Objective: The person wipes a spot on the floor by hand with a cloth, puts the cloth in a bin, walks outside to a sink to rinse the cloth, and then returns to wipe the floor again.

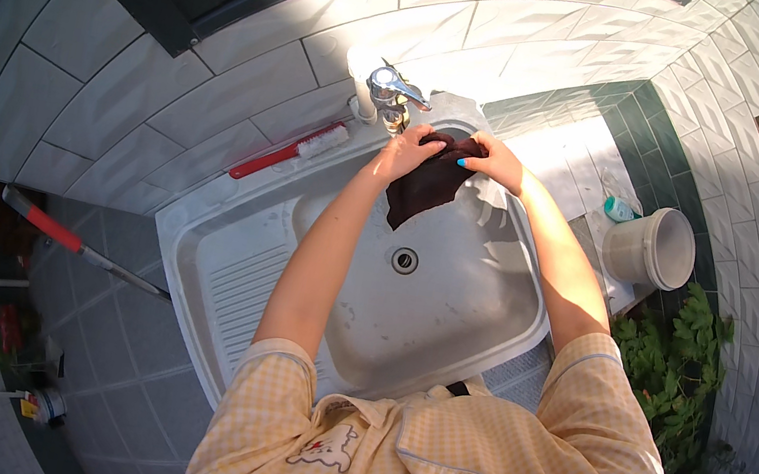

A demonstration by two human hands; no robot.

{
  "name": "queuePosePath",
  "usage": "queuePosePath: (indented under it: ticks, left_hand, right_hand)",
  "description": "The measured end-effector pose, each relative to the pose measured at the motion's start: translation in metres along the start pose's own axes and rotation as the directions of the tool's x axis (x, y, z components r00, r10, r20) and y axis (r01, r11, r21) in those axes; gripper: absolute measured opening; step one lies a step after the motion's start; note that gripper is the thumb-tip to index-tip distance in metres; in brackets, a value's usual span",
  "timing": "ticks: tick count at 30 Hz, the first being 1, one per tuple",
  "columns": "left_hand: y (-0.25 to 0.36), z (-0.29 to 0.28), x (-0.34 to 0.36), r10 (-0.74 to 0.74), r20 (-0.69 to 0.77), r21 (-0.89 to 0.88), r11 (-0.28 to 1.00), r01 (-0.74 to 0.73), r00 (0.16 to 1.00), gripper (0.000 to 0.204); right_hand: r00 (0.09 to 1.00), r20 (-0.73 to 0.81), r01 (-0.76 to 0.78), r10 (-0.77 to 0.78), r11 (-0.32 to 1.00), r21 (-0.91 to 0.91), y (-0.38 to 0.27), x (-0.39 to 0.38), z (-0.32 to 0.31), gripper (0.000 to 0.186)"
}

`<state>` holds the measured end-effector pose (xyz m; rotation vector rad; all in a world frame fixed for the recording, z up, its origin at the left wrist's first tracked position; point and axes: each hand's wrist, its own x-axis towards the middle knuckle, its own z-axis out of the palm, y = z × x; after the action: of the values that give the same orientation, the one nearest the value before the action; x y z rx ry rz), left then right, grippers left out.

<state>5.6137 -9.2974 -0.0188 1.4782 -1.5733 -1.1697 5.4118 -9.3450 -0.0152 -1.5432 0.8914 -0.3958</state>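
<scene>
My left hand (404, 155) and my right hand (494, 161) both grip a dark brown cloth (423, 194) by its bunched upper part, with the rest hanging down over the back of the white sink basin (358, 299). The cloth is beside the chrome tap (391, 91), just right of and below its spout. The round drain (404, 261) shows below the cloth. Whether any water is running is hidden.
A red-handled brush (271, 159) lies on the back ledge, left of the tap. A pale bucket (650, 246) and teal bottle (620, 209) stand at right, above leafy plants (682, 362). A red-gripped pole (56, 229) is at left. Tiled walls border the sink.
</scene>
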Motion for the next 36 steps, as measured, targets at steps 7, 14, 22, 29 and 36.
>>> queuePosePath:
  ticks: [7, 14, 22, 29, 36]
  left_hand:
    - [-0.028, -0.018, -0.010, -0.302, -0.026, -0.548, 0.802, 0.240, 0.953, 0.026]
    - [-0.033, -0.032, -0.029, -0.364, 0.054, -0.717, 0.634, 0.290, 0.930, 0.031]
    - [-0.035, -0.035, -0.028, -0.309, 0.171, -0.643, 0.684, 0.344, 0.935, 0.027]
    - [-0.015, -0.021, -0.015, -0.087, 0.186, -0.492, 0.854, 0.169, 0.979, 0.025]
    - [-0.026, -0.044, -0.017, -0.005, 0.078, 0.299, 0.954, -0.018, 0.997, 0.023]
  right_hand:
    - [0.767, -0.166, 0.564, -0.620, 0.774, -0.289, -0.090, 0.002, 0.050, 0.047]
    - [0.862, -0.109, 0.446, -0.494, 0.844, -0.299, -0.134, 0.014, 0.054, 0.036]
    - [0.896, 0.009, 0.440, -0.444, 0.884, -0.161, -0.122, 0.026, 0.047, 0.046]
    - [0.964, 0.122, 0.246, -0.237, 0.967, -0.071, -0.004, 0.033, 0.045, 0.068]
    - [0.967, -0.121, 0.117, -0.226, 0.808, -0.578, 0.018, 0.030, 0.036, 0.018]
